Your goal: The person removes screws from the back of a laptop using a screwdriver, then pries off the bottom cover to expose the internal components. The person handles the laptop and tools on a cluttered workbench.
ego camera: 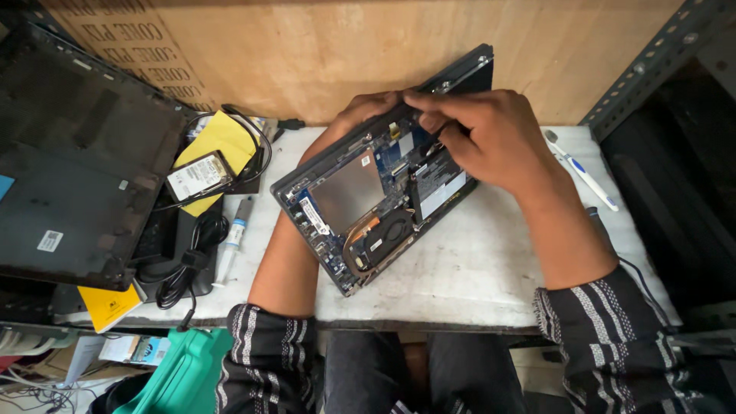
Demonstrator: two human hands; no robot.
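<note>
An opened laptop (pixel 360 207) lies tilted on the white worktable (pixel 475 268), its bottom cover off, with the circuit board, a silver plate, a copper heat pipe and a black fan exposed. My left hand (pixel 360 111) reaches under and behind the laptop's far edge and holds it up there. My right hand (pixel 479 134) rests over the upper right part of the board, its fingers pinched together near the far edge. Whether they grip a small part is hidden.
A black laptop cover (pixel 69 161) leans at the left. Beside it are a hard drive (pixel 198 175), yellow paper, black cables (pixel 192 261) and a small syringe tube (pixel 234 234). A white pen (pixel 583 170) lies at right. A plywood wall stands behind, a metal rack at right.
</note>
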